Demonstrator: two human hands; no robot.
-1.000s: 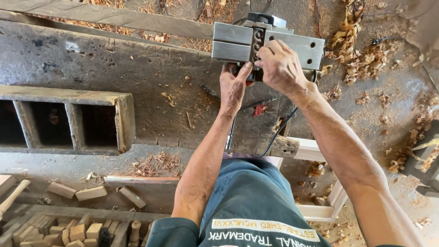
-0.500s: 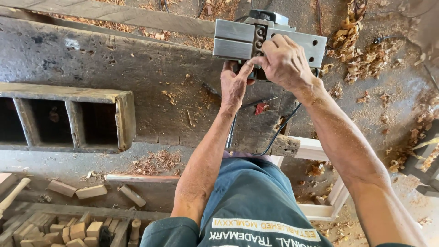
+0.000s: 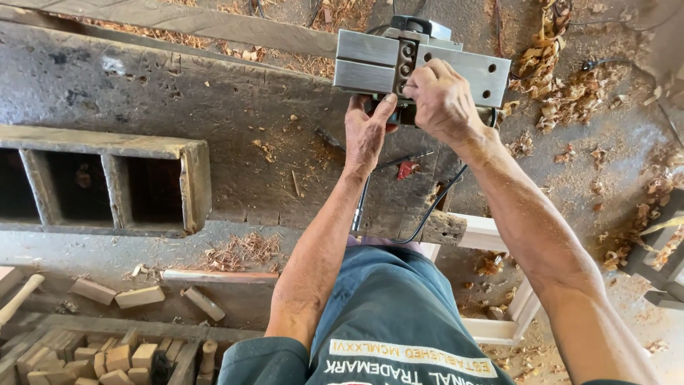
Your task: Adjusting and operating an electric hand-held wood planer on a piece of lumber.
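At the far edge of the workbench (image 3: pixel 178 107), an electric planer (image 3: pixel 420 64) turned sole-up, metal plates facing the camera. Left hand (image 3: pixel 367 135) wrapped around the body from below, thumb up beside the slot between the plates. Right hand (image 3: pixel 442 100) clenched over the middle, fingers curled at the blade slot; whether gripping a small tool cannot be told. Black cord (image 3: pixel 427 214) hanging off the near edge toward the lap. Best kept steady with the lower grip, fingertips clear of the blade edge, cord checked as unplugged before any adjustment. Wood shavings (image 3: pixel 242 249) and small blocks (image 3: pixel 139 296) lying below, well apart.
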